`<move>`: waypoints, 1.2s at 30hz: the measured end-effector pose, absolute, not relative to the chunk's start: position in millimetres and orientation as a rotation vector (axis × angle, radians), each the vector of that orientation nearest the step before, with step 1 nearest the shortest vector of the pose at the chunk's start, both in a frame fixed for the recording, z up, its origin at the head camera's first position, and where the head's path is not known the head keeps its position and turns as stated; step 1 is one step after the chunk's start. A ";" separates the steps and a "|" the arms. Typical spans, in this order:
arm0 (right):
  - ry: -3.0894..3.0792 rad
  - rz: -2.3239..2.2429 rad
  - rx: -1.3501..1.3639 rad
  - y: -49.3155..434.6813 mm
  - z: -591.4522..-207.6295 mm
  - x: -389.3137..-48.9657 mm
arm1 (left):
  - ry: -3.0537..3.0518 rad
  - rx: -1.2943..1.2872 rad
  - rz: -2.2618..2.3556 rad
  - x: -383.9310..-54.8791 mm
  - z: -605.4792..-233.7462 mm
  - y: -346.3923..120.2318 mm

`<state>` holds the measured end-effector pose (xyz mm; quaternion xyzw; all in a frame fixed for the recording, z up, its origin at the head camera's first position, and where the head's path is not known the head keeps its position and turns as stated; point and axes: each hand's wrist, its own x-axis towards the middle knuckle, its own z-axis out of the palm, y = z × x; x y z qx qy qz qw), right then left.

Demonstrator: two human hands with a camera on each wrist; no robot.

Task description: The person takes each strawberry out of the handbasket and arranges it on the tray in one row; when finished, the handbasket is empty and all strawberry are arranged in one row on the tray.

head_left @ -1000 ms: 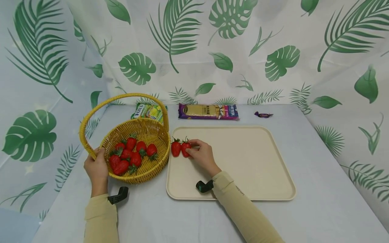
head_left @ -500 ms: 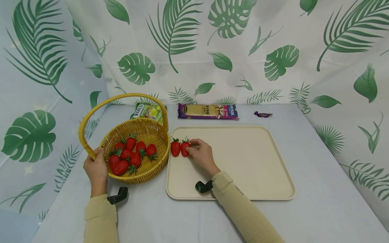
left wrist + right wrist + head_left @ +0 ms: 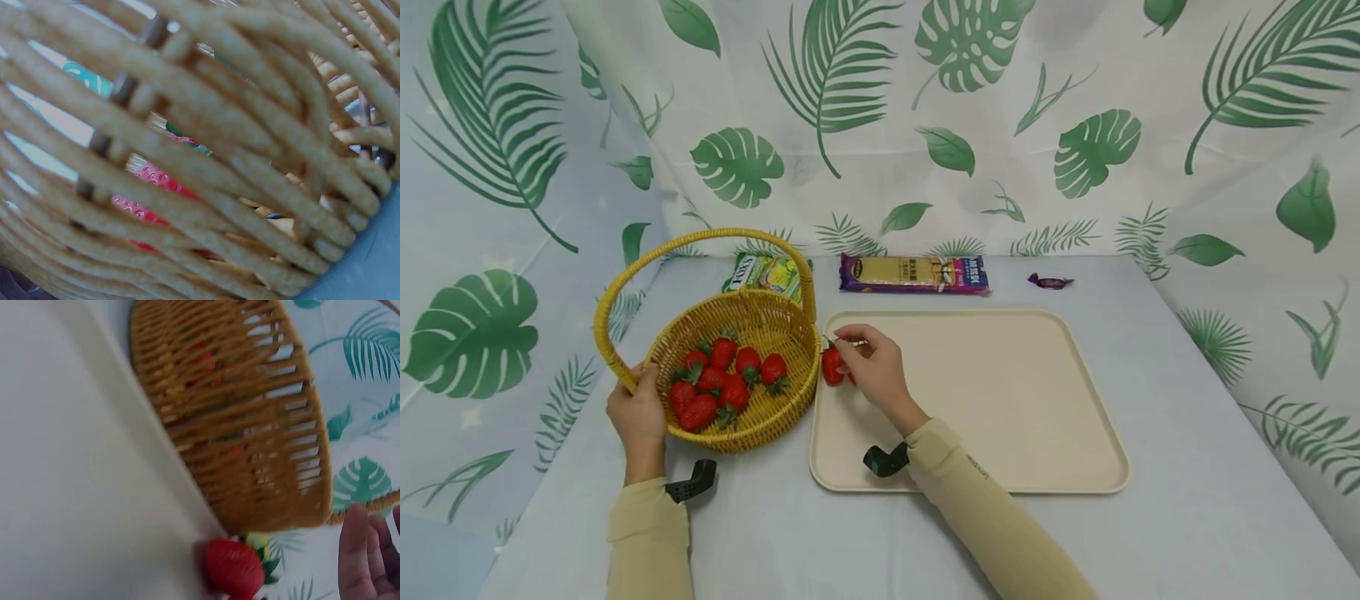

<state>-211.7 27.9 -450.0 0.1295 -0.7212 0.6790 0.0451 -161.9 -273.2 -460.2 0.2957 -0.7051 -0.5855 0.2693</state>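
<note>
My left hand (image 3: 638, 414) grips the near-left side of a yellow wicker basket (image 3: 790, 417), at the foot of its tall handle. Several red strawberries (image 3: 733, 392) lie inside the basket. Over the left end of a beige tray (image 3: 985, 400) hovers my right hand (image 3: 880, 367), fingers loosely bent and nothing seen between them. A strawberry (image 3: 832, 367) stands on the tray by the basket, left of those fingers; a second one is mostly hidden under the hand. In the right wrist view the fingers (image 3: 369, 556) are apart from a strawberry (image 3: 234, 567). Basket weave (image 3: 187, 137) fills the left wrist view.
Behind the basket lies a green Fox's candy bag (image 3: 767, 275). A purple pasta packet (image 3: 914, 275) is at the table's back, with a small purple wrapped candy (image 3: 1050, 282) to its right. A leaf-print curtain (image 3: 880, 125) rises behind the table.
The right hand has let go of the right-hand strawberry and moved slightly left and up, now covering it. The left hand and basket have stayed in place.
</note>
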 end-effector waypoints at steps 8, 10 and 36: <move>-2.272 2.042 0.784 -5.1 -431.4 -207.0 | -1.871 0.838 -1.606 -157.7 -462.5 -274.1; -2.305 2.033 0.844 -12.8 -432.3 -207.6 | -1.867 0.842 -1.615 -156.9 -462.7 -273.7; -2.935 1.559 1.412 -77.5 -425.8 -233.1 | -1.911 0.810 -1.587 -160.2 -458.2 -271.9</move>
